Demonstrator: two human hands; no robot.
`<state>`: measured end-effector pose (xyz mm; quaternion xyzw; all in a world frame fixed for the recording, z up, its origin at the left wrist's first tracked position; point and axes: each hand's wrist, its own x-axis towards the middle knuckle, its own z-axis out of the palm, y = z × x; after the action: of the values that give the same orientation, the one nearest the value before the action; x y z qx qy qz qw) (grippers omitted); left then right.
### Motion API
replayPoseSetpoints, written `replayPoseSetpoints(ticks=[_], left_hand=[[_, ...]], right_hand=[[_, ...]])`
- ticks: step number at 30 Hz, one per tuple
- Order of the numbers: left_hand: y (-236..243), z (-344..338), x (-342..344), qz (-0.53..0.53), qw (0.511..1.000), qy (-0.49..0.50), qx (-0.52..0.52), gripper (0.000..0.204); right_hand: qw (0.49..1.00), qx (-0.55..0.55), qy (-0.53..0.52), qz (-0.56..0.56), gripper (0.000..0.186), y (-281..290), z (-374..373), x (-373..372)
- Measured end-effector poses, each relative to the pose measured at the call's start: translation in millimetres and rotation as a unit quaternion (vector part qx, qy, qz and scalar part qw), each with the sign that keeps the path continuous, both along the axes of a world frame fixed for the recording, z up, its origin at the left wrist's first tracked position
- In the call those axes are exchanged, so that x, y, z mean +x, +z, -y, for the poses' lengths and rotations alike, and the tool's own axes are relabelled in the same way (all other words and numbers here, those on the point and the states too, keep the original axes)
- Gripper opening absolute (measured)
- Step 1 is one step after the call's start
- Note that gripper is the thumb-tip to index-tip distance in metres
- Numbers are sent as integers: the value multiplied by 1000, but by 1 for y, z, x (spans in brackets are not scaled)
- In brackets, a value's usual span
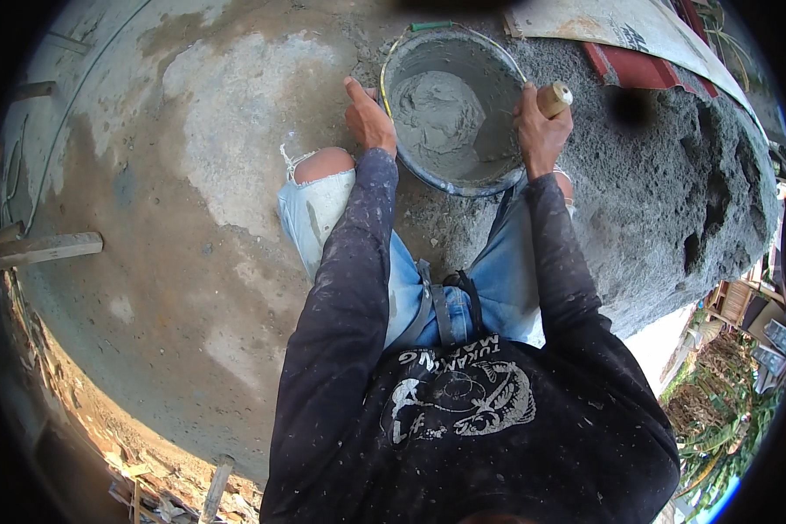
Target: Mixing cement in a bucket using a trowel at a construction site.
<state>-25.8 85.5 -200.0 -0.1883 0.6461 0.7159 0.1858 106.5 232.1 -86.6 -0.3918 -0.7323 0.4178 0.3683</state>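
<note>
A dark round bucket (463, 188) stands in front of me between my knees, partly filled with wet grey mortar (441, 109). Its wire handle, with a green grip (431, 26), lies over toward the far rim. At the bucket's left rim, my left hand (371, 120) is closed, thumb pointing away from me; its fingertips are partly hidden. My right hand (540, 135) is at the right rim, wrapped round a pale wooden tool handle (554, 99). The rest of that tool is hidden, so its kind does not show.
A large heap of grey sand or mix (655, 183) rises on the right, with a pale board (620, 24) and a red corrugated sheet (642, 68) at its far side. A wooden beam (48, 251) juts in from the left over the stained concrete floor (175, 262).
</note>
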Motion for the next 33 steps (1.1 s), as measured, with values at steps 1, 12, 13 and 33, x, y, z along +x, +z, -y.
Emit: replayPoseSetpoints(ticks=[1, 12, 13, 33], left_hand=[[-4, 2, -3, -10, 1000, 6, 13, 77], [-8, -3, 4, 0, 1000, 8, 26, 77], [-13, -6, 1, 5, 999, 7, 38, 77], [-46, 21, -4, -56, 997, 6, -48, 80]], right_hand=[[997, -18, -65, -38, 22, -3, 29, -2], [968, 41, -32, -247, 30, 49, 1, -57], [953, -8, -63, -297, 26, 47, -14, -58], [800, -387, 453, -73, 23, 29, 4, -46]])
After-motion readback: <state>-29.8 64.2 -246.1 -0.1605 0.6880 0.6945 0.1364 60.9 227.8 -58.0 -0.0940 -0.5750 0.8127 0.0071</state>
